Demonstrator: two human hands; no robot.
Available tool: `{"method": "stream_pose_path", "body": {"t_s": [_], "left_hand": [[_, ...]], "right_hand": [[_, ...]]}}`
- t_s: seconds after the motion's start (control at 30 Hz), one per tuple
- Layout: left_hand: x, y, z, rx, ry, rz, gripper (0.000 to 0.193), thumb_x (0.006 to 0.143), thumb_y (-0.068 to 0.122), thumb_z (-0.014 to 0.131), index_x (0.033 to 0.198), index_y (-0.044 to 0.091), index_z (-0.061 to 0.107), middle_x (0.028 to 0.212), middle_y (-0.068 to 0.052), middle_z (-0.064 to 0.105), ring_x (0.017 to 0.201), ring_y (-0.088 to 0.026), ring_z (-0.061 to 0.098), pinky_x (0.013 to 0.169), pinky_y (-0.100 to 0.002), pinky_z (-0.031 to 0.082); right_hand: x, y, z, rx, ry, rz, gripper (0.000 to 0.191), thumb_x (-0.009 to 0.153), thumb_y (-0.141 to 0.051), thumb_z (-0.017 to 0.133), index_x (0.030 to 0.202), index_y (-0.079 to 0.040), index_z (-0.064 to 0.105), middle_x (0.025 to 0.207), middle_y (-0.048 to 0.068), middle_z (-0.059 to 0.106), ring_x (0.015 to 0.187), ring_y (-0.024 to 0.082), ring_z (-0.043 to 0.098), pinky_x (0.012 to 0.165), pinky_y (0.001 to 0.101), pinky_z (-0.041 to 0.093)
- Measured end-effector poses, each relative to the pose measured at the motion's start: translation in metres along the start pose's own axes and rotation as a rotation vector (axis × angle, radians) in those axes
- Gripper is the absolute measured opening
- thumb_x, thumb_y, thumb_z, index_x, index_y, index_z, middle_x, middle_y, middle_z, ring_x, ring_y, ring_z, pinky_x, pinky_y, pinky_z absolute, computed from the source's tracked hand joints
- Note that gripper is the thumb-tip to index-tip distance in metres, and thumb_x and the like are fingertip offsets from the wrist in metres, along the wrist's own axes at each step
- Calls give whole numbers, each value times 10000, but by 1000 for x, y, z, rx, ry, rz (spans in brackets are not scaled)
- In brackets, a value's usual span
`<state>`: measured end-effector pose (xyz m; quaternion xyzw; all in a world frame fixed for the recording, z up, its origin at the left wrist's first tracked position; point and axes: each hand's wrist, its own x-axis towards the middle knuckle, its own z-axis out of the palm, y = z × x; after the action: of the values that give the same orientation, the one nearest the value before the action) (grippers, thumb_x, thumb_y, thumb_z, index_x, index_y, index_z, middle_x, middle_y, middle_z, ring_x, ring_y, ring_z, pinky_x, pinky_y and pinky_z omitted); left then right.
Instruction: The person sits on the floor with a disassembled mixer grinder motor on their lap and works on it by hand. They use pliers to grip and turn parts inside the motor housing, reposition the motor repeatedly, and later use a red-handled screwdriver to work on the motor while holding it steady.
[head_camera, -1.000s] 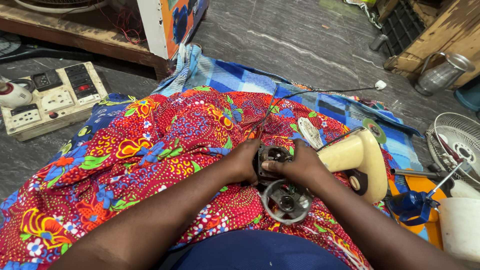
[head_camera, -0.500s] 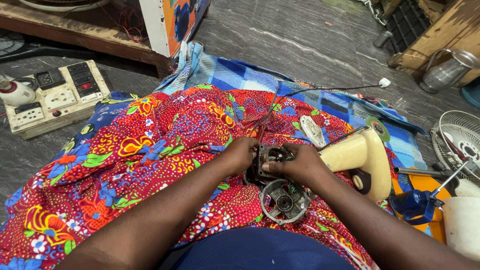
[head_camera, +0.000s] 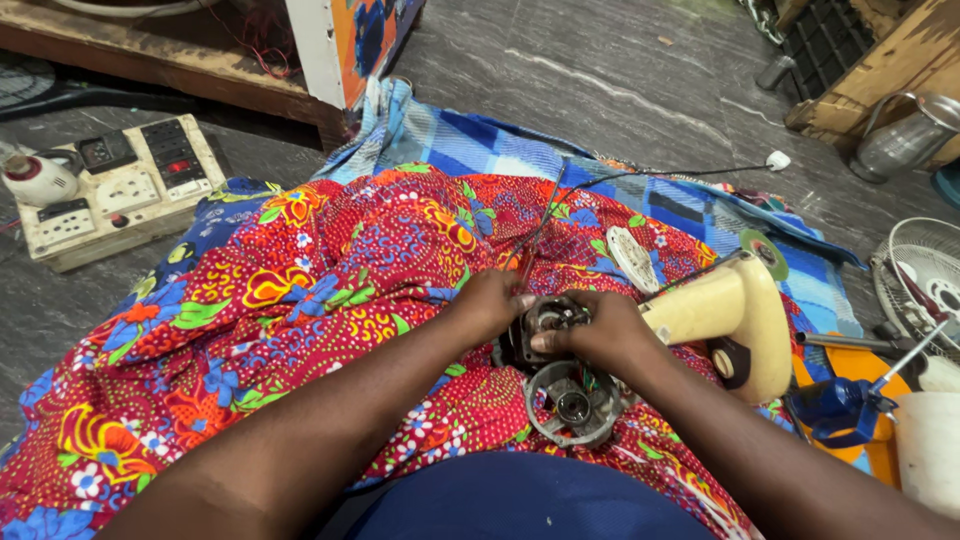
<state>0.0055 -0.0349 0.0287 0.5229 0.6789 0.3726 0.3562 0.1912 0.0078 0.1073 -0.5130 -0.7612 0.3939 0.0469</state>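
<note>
Dark metal fan motor (head_camera: 548, 325), windings exposed, gripped by curled left hand (head_camera: 492, 303) and right hand (head_camera: 597, 332) over red floral cloth (head_camera: 330, 270).

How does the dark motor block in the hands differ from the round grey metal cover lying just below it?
The motor block is dark and blocky, while the grey cover is round, ring-shaped and pale metal. The left hand and right hand grip the motor block; the grey cover lies loose on the red floral cloth, with no hand closed on it. The motor block trails thin wires; the grey cover shows an open centre. Both rest on the lap, close together.
</note>
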Motion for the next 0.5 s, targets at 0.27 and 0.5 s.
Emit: {"method": "stream_pose_path", "body": {"t_s": [0.27,0.5], "left_hand": [[7,-8,4,118,-8,42,289,922,277,703,966,-3,762,860,-234,728,772,-355,718,730,-493,517],[15,-11,8,159,13,9,325,912,304,721,885,-17,756,793,-261,704,725,-380,707,717,-512,516]], "right_hand": [[-19,-13,-1,61,48,-25,667,608,-304,910,1164,23,739,926,148,825,781,208,796,739,358,612],[-21,-11,2,25,88,-41,724,654,-339,902,1209,75,692,948,179,812,802,201,792,749,348,605]]}}
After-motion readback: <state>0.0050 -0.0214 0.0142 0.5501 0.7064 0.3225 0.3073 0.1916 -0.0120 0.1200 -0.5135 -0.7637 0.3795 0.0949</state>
